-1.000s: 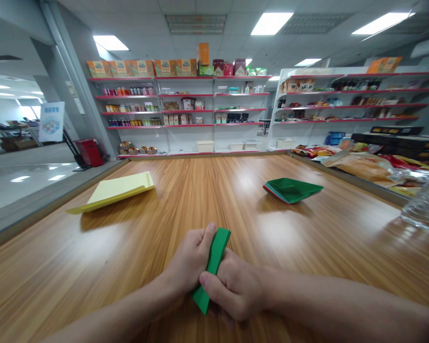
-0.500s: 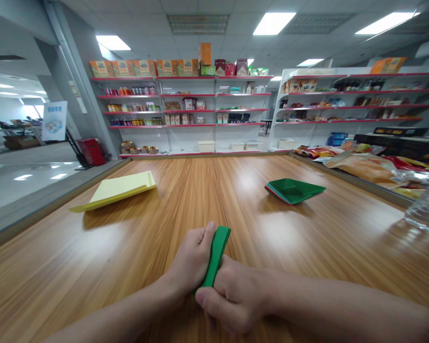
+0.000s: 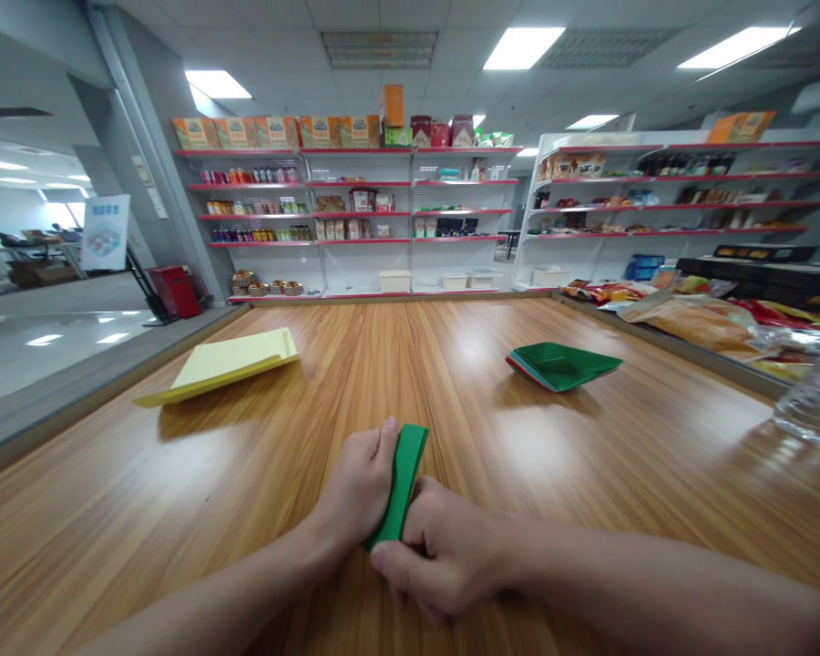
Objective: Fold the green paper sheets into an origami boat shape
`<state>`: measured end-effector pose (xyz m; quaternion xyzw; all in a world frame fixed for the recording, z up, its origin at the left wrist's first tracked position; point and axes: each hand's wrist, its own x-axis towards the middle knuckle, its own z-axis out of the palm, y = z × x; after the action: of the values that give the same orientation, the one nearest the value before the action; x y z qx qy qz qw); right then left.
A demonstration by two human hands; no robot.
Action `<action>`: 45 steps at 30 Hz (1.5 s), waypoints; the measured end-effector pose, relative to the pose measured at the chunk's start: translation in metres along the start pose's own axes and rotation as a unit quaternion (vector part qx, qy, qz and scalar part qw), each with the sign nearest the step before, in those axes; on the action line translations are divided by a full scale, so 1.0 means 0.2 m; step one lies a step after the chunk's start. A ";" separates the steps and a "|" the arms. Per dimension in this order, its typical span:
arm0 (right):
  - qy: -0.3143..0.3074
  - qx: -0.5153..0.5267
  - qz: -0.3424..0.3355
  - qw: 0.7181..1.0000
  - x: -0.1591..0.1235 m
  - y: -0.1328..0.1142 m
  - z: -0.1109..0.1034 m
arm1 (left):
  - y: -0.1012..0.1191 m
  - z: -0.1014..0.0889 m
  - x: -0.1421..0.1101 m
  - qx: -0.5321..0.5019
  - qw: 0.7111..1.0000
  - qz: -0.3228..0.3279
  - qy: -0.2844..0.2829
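A narrow strip of folded green paper (image 3: 405, 469) is held between my two hands, tilted over the near middle of the table. My left hand (image 3: 361, 483) grips its left side, thumb pointing up along the edge. Lower down, my right hand (image 3: 444, 547) is closed on the bottom end, its thumb pressed to the paper. The fingers under the strip are partly hidden. Beyond my hands to the right lies a stack of coloured paper (image 3: 564, 364) with a green sheet on top. A stack of yellow paper (image 3: 229, 364) rests to the left.
The wooden table (image 3: 383, 364) has a raised rim. A clear plastic container (image 3: 816, 401) stands at the right edge, near snack packets (image 3: 697, 321) and black boxes (image 3: 765, 278). Stocked shelves (image 3: 359, 214) line the back.
Both hands and the green strip have shifted slightly left. The grips look much the same, and the paper stacks have not moved.
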<state>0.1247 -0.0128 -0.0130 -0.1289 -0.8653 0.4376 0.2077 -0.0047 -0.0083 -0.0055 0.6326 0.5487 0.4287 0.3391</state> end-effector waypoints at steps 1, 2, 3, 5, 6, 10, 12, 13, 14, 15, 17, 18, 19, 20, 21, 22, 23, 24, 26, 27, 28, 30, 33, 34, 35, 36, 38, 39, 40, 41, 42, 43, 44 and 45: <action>-0.001 0.020 0.033 0.999 0.00 0.00 0.00 | 0.00 -0.01 0.00 0.004 1.000 -0.001 0.013; -0.002 0.033 0.059 0.998 0.00 0.01 0.00 | 0.00 -0.01 0.01 0.008 1.000 -0.004 0.025; -0.005 0.042 0.072 0.997 -0.01 0.01 -0.01 | 0.00 -0.01 0.01 0.011 0.999 -0.007 0.033; -0.018 0.043 0.060 0.997 -0.01 0.02 -0.01 | 0.01 -0.01 0.01 0.014 0.999 -0.011 0.034; -0.024 0.036 0.044 0.998 -0.01 0.02 -0.01 | 0.00 -0.01 0.01 0.013 0.999 -0.012 0.027; -0.055 0.006 -0.008 0.998 -0.02 0.02 -0.02 | 0.00 0.00 0.00 0.001 1.000 -0.005 -0.006; -0.059 -0.004 -0.019 0.998 -0.02 0.02 -0.02 | -0.01 0.00 0.00 0.004 1.000 0.001 -0.007; -0.055 -0.006 -0.018 0.998 -0.02 0.01 -0.02 | -0.01 0.00 0.00 0.009 1.000 0.002 -0.004; -0.050 -0.003 -0.012 0.999 -0.02 0.01 -0.02 | -0.02 0.00 0.00 0.017 1.000 0.001 0.000; -0.047 0.006 0.002 0.999 -0.02 0.01 -0.01 | -0.02 -0.01 0.01 0.028 1.000 0.001 0.005; -0.051 0.049 0.056 0.996 -0.01 0.01 -0.01 | -0.03 -0.01 0.01 0.048 0.999 0.002 0.022; -0.055 0.070 0.089 0.992 -0.01 0.00 -0.01 | -0.03 -0.02 0.02 0.056 0.998 0.004 0.031; -0.058 0.084 0.116 0.988 -0.01 0.00 -0.01 | -0.03 -0.02 0.02 0.061 0.997 0.007 0.039; -0.063 0.091 0.132 0.985 -0.02 0.00 -0.01 | -0.03 -0.02 0.02 0.065 0.997 0.010 0.044; -0.067 0.089 0.135 0.985 -0.02 -0.01 -0.02 | -0.03 -0.02 0.03 0.067 0.997 0.013 0.045; -0.069 0.081 0.125 0.986 -0.02 -0.01 -0.02 | -0.03 -0.02 0.03 0.069 0.996 0.016 0.045; -0.070 0.072 0.110 0.989 -0.02 0.00 -0.02 | -0.04 -0.02 0.03 0.071 0.996 0.019 0.045; -0.068 0.071 0.099 0.990 -0.02 0.00 -0.02 | -0.04 -0.02 0.03 0.074 0.996 0.020 0.046; -0.052 0.088 0.101 0.990 -0.02 0.02 -0.02 | -0.04 -0.03 0.03 0.081 0.995 0.022 0.053; -0.039 0.106 0.112 0.987 -0.02 0.03 -0.02 | -0.04 -0.03 0.02 0.085 0.995 0.023 0.055; -0.019 0.129 0.128 0.983 -0.01 0.04 -0.02 | -0.04 -0.03 0.02 0.087 0.995 0.026 0.051; 0.036 0.162 0.159 0.973 -0.01 0.06 -0.02 | -0.04 -0.03 0.01 0.082 0.996 0.028 0.025; 0.088 0.152 0.164 0.971 -0.01 0.06 -0.04 | -0.03 -0.03 0.00 0.047 0.999 0.017 -0.013; 0.087 0.140 0.152 0.974 -0.02 0.06 -0.04 | -0.02 -0.03 0.00 0.031 0.999 0.013 -0.024; 0.079 0.131 0.138 0.979 -0.02 0.05 -0.05 | -0.02 -0.03 0.00 0.016 0.999 0.011 -0.035; 0.071 0.129 0.125 0.981 -0.02 0.05 -0.05 | -0.01 -0.03 0.01 0.002 0.999 0.012 -0.046; 0.064 0.135 0.117 0.982 -0.02 0.05 -0.05 | -0.01 -0.03 0.01 -0.008 0.998 0.016 -0.055; 0.067 0.140 0.121 0.980 -0.01 0.06 -0.05 | -0.01 -0.03 0.01 -0.003 0.999 0.018 -0.050; 0.079 0.145 0.126 0.978 -0.01 0.07 -0.05 | -0.01 -0.04 0.01 0.008 0.999 0.019 -0.041; 0.098 0.147 0.131 0.975 -0.01 0.08 -0.05 | -0.01 -0.04 0.01 0.022 0.999 0.021 -0.031; 0.119 0.145 0.131 0.973 -0.01 0.08 -0.06 | -0.01 -0.04 0.01 0.035 0.999 0.024 -0.026; 0.134 0.143 0.127 0.972 -0.01 0.09 -0.07 | -0.01 -0.04 0.01 0.041 0.998 0.027 -0.029; 0.140 0.145 0.121 0.972 -0.01 0.10 -0.07 | -0.01 -0.04 0.01 0.041 0.998 0.031 -0.040; 0.136 0.150 0.114 0.973 -0.02 0.09 -0.08 | -0.01 -0.04 0.01 0.033 0.997 0.034 -0.057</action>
<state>0.1362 0.0085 -0.0205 -0.2525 -0.7333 0.5613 0.2890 -0.0136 -0.0065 -0.0037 0.6849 0.5206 0.3851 0.3340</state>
